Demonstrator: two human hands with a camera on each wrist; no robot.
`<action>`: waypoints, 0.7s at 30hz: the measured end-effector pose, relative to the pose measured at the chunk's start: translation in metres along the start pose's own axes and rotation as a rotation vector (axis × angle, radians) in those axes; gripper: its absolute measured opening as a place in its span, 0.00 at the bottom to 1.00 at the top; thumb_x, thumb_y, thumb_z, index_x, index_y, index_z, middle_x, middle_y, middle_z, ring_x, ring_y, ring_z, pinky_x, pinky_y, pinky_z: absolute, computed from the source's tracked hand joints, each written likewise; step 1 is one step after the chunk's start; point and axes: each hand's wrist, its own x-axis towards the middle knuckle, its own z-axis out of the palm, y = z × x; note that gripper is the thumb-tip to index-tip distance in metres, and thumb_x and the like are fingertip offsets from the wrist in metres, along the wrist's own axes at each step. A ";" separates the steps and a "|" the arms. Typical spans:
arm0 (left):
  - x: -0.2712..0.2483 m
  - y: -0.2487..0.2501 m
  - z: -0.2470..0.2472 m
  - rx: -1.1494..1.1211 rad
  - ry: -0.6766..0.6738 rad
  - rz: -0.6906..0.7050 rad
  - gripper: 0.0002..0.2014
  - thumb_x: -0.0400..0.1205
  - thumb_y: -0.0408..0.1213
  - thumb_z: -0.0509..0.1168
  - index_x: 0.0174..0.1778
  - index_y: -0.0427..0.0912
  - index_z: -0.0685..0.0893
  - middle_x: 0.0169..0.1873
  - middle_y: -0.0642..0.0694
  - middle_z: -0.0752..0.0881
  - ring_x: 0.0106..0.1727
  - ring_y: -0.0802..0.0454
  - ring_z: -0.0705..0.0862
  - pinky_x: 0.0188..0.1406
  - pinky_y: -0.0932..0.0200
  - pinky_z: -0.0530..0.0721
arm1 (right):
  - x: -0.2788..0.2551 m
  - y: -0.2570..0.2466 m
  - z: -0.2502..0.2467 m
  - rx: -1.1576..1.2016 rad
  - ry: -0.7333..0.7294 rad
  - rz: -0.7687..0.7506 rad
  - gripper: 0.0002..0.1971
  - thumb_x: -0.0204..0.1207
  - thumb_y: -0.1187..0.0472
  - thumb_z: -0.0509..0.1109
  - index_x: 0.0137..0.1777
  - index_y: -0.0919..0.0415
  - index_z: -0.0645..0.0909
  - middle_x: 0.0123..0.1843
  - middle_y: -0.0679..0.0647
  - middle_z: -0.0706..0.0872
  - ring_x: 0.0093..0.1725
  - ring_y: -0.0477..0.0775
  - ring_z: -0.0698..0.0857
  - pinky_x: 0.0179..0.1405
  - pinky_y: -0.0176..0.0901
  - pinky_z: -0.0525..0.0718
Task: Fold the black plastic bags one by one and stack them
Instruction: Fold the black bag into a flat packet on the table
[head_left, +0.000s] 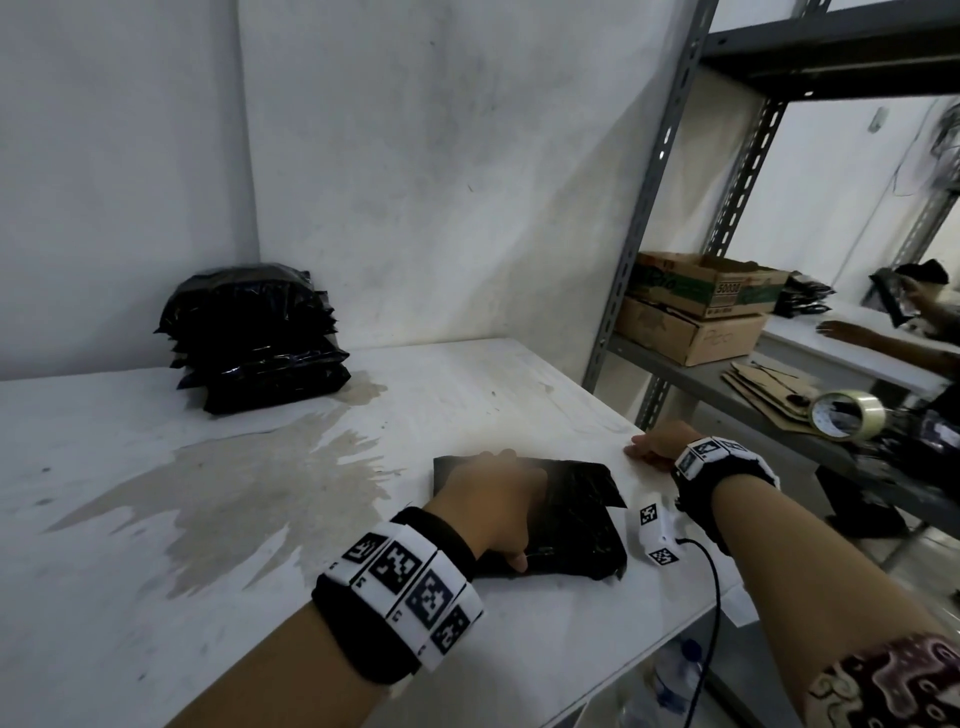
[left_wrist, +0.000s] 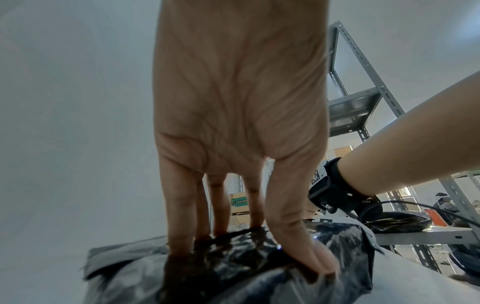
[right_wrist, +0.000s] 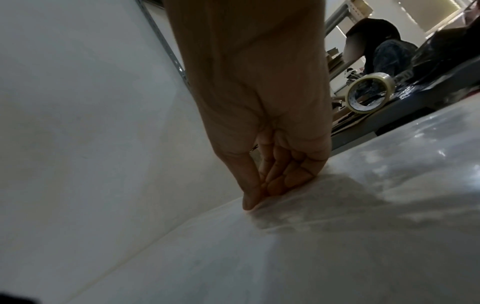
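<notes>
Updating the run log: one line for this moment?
left hand grips folded black bag | right hand curled, resting on table edge | stack at rear left
</notes>
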 end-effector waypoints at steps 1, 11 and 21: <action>0.000 0.000 0.000 -0.001 0.000 0.000 0.36 0.71 0.44 0.77 0.73 0.50 0.69 0.68 0.42 0.69 0.70 0.42 0.69 0.65 0.48 0.73 | 0.000 0.001 0.000 0.063 -0.010 -0.018 0.14 0.79 0.61 0.72 0.33 0.57 0.73 0.40 0.55 0.80 0.38 0.52 0.79 0.35 0.32 0.79; 0.000 -0.001 0.000 -0.005 -0.004 -0.002 0.36 0.71 0.45 0.77 0.74 0.51 0.68 0.68 0.43 0.69 0.70 0.42 0.69 0.64 0.48 0.74 | 0.006 -0.001 0.006 0.053 0.055 -0.073 0.10 0.80 0.65 0.68 0.37 0.61 0.75 0.44 0.59 0.79 0.35 0.52 0.77 0.26 0.34 0.75; 0.001 0.000 0.000 0.003 -0.003 0.000 0.36 0.72 0.45 0.77 0.74 0.51 0.68 0.68 0.43 0.69 0.70 0.43 0.69 0.63 0.49 0.73 | 0.012 0.014 -0.002 0.158 -0.045 -0.027 0.21 0.71 0.64 0.76 0.17 0.58 0.76 0.22 0.55 0.73 0.22 0.52 0.69 0.26 0.40 0.67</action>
